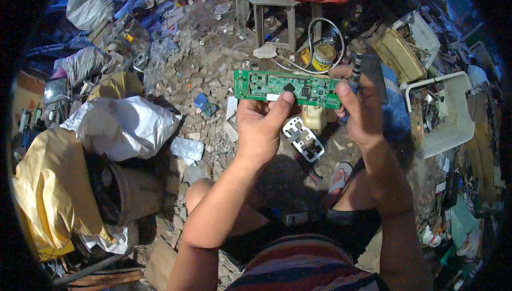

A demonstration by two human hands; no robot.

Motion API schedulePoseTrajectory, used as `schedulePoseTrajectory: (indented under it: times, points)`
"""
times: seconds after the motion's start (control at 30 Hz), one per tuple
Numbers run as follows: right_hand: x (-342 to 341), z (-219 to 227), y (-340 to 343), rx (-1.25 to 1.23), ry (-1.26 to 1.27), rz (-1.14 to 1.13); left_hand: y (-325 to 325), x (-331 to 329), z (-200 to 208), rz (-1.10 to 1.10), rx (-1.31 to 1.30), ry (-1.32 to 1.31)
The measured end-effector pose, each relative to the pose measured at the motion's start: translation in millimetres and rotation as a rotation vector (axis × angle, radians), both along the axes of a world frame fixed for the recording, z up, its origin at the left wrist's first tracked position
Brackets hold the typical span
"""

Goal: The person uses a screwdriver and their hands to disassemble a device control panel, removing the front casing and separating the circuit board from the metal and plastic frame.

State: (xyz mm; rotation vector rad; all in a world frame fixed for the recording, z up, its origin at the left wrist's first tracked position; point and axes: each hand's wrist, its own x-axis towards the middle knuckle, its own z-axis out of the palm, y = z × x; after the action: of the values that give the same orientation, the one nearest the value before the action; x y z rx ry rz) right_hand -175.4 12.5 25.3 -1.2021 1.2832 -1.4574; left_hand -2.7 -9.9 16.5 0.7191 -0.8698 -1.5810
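Observation:
A long green circuit board (261, 86) with dark chips and small silvery parts is held up in front of me, component side showing. My left hand (262, 128) grips its lower left edge, thumb pressed on the face near a black square chip. My right hand (358, 107) closes on the right end, its thumb against the edge. The same hand also holds a dark rod-shaped tool (356, 68) with a ringed upper end, perhaps a screwdriver; its middle is hidden by the fingers. Below the board lies a white plate with cut-outs (303, 139), on the ground between my legs.
Broken fragments cover the ground. White (125, 126) and yellow (56, 184) sacks and a brown bucket (140, 192) stand at left. A grey stool (266, 0) is ahead, near a paint can (324, 56) and a hose (309, 38). White plastic casings (458, 115) lie at right.

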Motion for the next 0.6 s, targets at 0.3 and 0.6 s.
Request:
schedulePoseTrajectory:
  times: [0.3, 0.6]
  points:
    - [-2.1, -5.9, -3.7, -0.006, -0.072, 0.018, 2.0, -1.4, 3.5, -0.003, 0.009, -0.067]
    - [-2.1, -6.9, -5.2, -0.004, -0.083, 0.006, 1.9, 1.2, -0.4, -0.027, -0.026, -0.099]
